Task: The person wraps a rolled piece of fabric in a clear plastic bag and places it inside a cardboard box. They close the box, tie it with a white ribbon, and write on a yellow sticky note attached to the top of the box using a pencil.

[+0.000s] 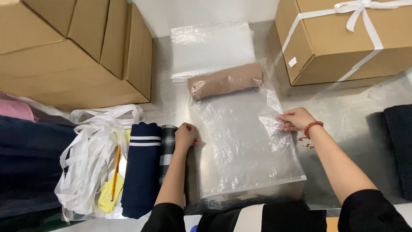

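A clear plastic bag point(244, 141) holding a rolled tan garment point(225, 80) is being pinched flat at both side edges, left hand point(185, 136) and right hand point(296, 119) closed on it, best kept taut and level.

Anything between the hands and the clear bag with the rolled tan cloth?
Nothing visible. The left hand touches the clear plastic bag at its left edge, the right hand at its right edge. The rolled tan cloth sits inside at the far end.

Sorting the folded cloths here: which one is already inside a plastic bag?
The tan cloth, at the far end of the clear bag that both hands press flat. The navy striped cloth and the plaid cloth lie bare beside the left hand.
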